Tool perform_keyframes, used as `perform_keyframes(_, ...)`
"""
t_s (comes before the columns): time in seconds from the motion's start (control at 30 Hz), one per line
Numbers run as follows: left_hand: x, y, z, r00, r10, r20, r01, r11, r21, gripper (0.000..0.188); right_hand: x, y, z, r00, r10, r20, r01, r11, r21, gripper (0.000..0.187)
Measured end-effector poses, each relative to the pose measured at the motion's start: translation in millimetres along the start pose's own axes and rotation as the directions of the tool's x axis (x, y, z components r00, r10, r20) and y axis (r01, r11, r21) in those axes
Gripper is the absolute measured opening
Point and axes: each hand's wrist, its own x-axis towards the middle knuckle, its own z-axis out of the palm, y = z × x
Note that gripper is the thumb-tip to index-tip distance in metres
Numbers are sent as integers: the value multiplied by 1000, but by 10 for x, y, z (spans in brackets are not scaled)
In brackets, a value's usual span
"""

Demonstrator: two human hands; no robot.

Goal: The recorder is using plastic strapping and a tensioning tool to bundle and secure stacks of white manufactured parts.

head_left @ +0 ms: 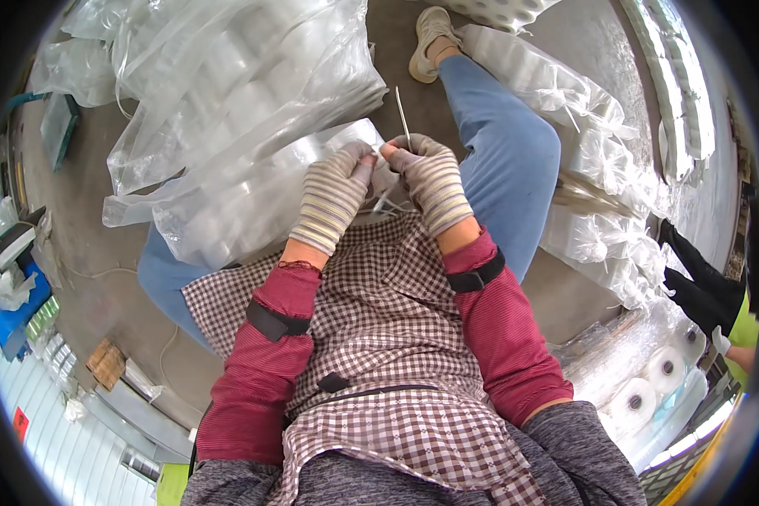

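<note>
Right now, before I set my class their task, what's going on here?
A person's gloved left hand and right hand nearly meet at the end of a clear bag of white rolls. A thin white strip sticks up from the right hand; the left's grip is unclear. More clear bags lie to the right.

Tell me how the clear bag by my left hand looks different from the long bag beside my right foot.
Position: the near bag lies across your left leg, by your left hand; the long bag lies to the right of your right leg.
Ends: the near bag has loose plastic spread out at its left, while the long bag's near end is gathered into a bunch.
Both are clear plastic around white contents.
</note>
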Motion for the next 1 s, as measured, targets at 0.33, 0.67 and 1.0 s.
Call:
perform_keyframes(0.33,422,-20,-667,893,72,444,-270,875,403,24,30,-27,-293,994,105,13,-105,971,214,27)
perform_keyframes(0.67,224,-216,-195,963,207,173,-100,870,-482,21,416,125,-200,875,353,331,-483,684,546,36)
perform_keyframes(1.0,276,-8,-445,978,180,-108,-189,978,-85,10,202,123,-17,988,-43,148,86,949,-302,46)
